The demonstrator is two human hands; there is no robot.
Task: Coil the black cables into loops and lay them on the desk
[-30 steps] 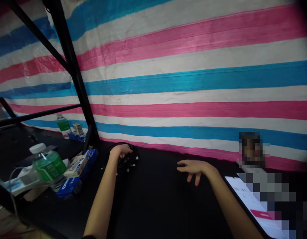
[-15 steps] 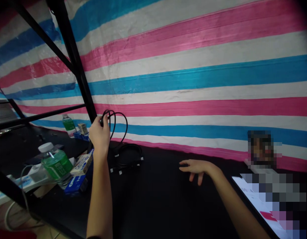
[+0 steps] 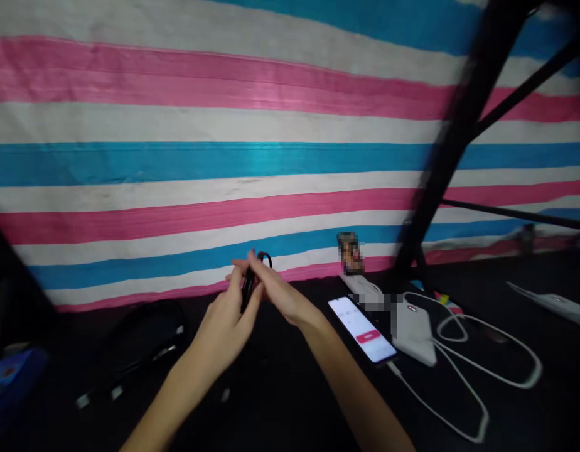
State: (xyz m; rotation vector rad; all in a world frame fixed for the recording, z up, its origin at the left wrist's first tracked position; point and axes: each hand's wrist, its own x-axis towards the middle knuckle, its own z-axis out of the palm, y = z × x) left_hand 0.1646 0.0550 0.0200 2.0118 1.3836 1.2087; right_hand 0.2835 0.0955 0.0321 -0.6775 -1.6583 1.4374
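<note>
Both my hands meet above the black table [image 3: 280, 402] in front of the striped tarpaulin. My left hand [image 3: 226, 320] is closed round a coiled black cable [image 3: 252, 279], whose loop sticks up between the hands. My right hand [image 3: 275, 292] has its fingers pressed against the same cable from the right side. A pile of further black cables [image 3: 139, 342] with white tags lies on the table to the left of my left forearm.
A lit phone [image 3: 360, 329] lies right of my right arm, beside a white power bank [image 3: 415, 326] with a looping white cable [image 3: 488, 358]. A black frame post [image 3: 450, 144] rises at the right. A blue box [image 3: 7, 376] shows at the far left.
The view has swung to the right. My left hand has carried one black cable away from the pile to the middle, and my right hand has risen off the table to meet it.
</note>
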